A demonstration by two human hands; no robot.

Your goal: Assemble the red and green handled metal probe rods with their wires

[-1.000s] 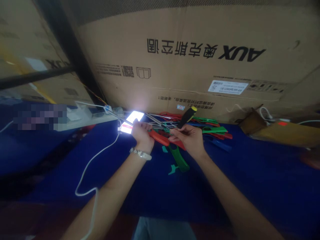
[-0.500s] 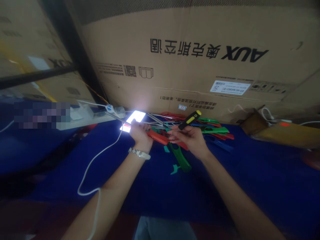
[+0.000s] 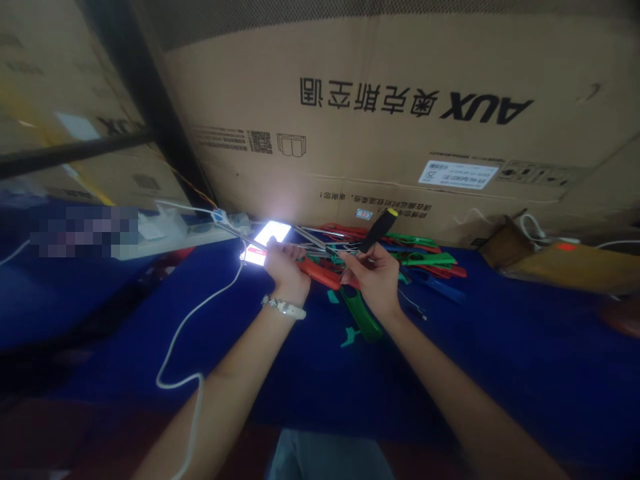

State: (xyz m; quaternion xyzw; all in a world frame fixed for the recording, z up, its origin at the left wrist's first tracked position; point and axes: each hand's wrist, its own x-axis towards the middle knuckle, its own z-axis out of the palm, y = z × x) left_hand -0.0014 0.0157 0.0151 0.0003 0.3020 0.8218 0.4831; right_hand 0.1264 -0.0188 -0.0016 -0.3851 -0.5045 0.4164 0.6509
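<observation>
My left hand (image 3: 285,267), with a watch at the wrist, is closed around a red-handled metal tool (image 3: 320,272) over the blue cloth. My right hand (image 3: 373,273) grips a screwdriver (image 3: 376,229) with a black and yellow handle, its tip pointing down at the metal part between the two hands. Both hands hover above a pile of red, green and blue handled tools (image 3: 425,257). A green-handled one (image 3: 360,313) lies just under my right wrist.
A lit phone (image 3: 267,239) lies behind my left hand, with a white cable (image 3: 185,327) trailing over the blue cloth (image 3: 500,347). A large cardboard box (image 3: 400,120) stands right behind the pile. A white power strip (image 3: 165,233) sits at the left, brown objects (image 3: 550,263) at the right.
The screwdriver handle has tilted from leaning right to more upright, and my right hand has shifted slightly left toward my left hand. My left hand has stayed put.
</observation>
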